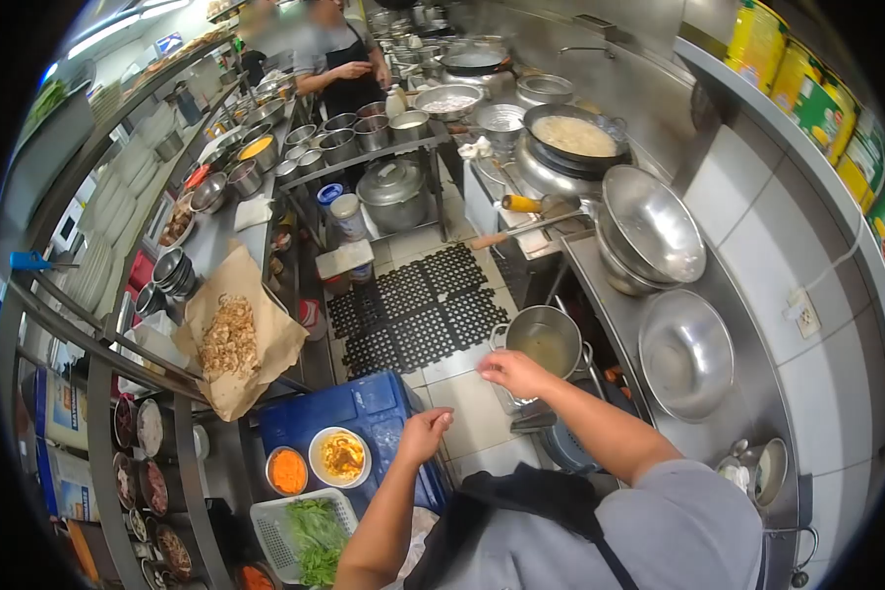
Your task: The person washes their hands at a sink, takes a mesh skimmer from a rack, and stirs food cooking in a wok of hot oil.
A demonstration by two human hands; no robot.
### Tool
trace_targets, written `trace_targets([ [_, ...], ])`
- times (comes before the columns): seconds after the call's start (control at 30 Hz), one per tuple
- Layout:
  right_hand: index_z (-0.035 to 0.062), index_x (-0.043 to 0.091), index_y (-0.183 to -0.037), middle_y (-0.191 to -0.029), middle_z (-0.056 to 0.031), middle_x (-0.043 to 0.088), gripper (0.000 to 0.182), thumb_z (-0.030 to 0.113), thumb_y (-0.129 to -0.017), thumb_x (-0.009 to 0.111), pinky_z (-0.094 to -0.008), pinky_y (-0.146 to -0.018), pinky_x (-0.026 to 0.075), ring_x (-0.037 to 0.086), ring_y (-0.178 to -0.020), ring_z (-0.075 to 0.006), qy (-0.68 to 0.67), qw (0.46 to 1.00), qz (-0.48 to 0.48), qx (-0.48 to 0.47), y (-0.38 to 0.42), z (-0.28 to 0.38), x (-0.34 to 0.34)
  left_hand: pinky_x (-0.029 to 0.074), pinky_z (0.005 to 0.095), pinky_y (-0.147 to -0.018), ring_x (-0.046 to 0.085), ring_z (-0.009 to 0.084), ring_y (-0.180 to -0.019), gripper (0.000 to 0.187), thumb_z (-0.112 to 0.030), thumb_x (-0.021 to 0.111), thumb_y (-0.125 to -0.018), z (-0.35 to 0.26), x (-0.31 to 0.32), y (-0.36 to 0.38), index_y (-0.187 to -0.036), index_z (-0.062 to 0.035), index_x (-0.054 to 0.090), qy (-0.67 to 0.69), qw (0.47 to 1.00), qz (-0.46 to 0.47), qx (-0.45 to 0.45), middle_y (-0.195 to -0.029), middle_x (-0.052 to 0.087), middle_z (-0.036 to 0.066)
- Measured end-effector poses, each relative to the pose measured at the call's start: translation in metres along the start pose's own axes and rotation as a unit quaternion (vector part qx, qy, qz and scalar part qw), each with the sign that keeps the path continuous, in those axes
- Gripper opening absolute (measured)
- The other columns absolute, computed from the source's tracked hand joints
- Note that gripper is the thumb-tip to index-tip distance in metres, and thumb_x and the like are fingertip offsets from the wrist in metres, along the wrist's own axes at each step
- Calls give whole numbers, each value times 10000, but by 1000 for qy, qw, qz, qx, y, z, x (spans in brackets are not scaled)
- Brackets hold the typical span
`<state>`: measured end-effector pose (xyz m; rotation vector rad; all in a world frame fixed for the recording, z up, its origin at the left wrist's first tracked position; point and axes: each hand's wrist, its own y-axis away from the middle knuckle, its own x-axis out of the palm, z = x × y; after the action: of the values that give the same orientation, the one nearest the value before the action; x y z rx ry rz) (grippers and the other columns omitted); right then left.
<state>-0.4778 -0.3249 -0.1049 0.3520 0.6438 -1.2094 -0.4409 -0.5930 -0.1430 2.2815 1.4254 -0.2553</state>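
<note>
My left hand point(423, 436) is loosely curled, thumb side up, over the edge of a blue cooler lid point(374, 401), with nothing seen in it. My right hand point(514, 374) is stretched forward with bent, slightly spread fingers and holds nothing visible. It overlaps the near left rim of a two-handled metal pot point(543, 341) with some liquid at the bottom. On the cooler, left of my left hand, stand a white bowl of orange-yellow sauce point(340, 457) and a container of shredded orange food point(287, 471). A grey basket point(265, 526) holds leafy greens point(317, 539).
Brown paper with chopped food point(229, 336) lies at left. Metal bowls point(686, 354) and a wok of pale liquid point(572, 136) line the right counter. A wooden-handled tool point(489, 240) juts over the aisle. A black mat point(413, 305) covers the floor. Another person point(352, 74) stands behind.
</note>
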Motion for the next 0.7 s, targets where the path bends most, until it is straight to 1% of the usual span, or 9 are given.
trace_targets([
  [0.03,79,599,-1137,-942,-98,636,300,230,-880,628,-372,-723,497,625,-824,-264,-13,1000,0,-9,-25,-10,12,501,268,-718,645,132,-811,313,-258,595,-933,-5,-13,0,-1120,-11,642,17,1000,-13,14,-905,705,67],
  [0.13,101,482,-1305,-975,-71,620,442,224,-901,615,-338,-675,508,629,-840,-200,-222,965,14,139,-84,-22,24,503,310,-788,647,188,-916,341,-259,604,-925,-9,-53,-16,-1179,-32,617,18,999,-27,22,-1003,689,114],
  [0.17,104,386,-1376,-969,-76,603,516,223,-920,596,-316,-648,512,624,-849,-167,-327,925,12,191,-102,-33,28,505,327,-800,654,213,-932,341,-260,612,-918,-9,-65,-27,-1177,-39,621,15,999,-31,36,-1007,688,129],
  [0.23,132,285,-1428,-984,-111,595,590,225,-929,584,-358,-664,523,627,-842,-208,-471,843,-19,258,-129,-42,22,504,330,-810,648,206,-944,334,-241,618,-913,-18,-89,-53,-1182,-42,621,12,1000,-19,16,-1051,674,129],
  [0.33,145,205,-1451,-1003,-128,592,643,210,-930,575,-387,-666,529,628,-843,-233,-622,730,-91,269,-177,-71,4,500,315,-807,639,186,-928,349,-228,620,-910,-28,-116,-115,-1194,-28,611,26,1000,-2,13,-1065,670,106],
  [0.47,185,33,-1483,-943,-136,624,773,185,-925,568,-395,-643,533,644,-779,-257,-702,649,-198,218,-278,-154,-27,491,289,-794,620,148,-894,340,-216,619,-912,-36,-145,-247,-1196,-29,614,28,998,36,35,-1040,670,93],
  [0.57,228,103,-1457,-972,-158,628,684,151,-934,537,-449,-649,543,651,-799,-269,-679,598,-313,288,-364,-233,-33,480,278,-796,602,136,-863,344,-253,609,-924,-20,-157,-365,-1189,-35,619,28,999,43,6,-990,681,69],
  [0.63,234,94,-1445,-963,-166,596,695,116,-917,529,-472,-628,545,646,-792,-296,-709,525,-341,324,-405,-287,-36,476,282,-802,597,141,-852,339,-266,603,-929,-30,-168,-421,-1182,-40,625,20,996,85,-18,-980,684,70],
  [0.7,210,150,-1420,-941,-165,567,643,117,-909,530,-479,-633,543,637,-777,-311,-666,494,-425,363,-452,-312,-55,476,299,-822,602,154,-869,346,-284,597,-933,-55,-182,-455,-1178,-42,626,-3,993,119,-8,-1004,685,72],
])
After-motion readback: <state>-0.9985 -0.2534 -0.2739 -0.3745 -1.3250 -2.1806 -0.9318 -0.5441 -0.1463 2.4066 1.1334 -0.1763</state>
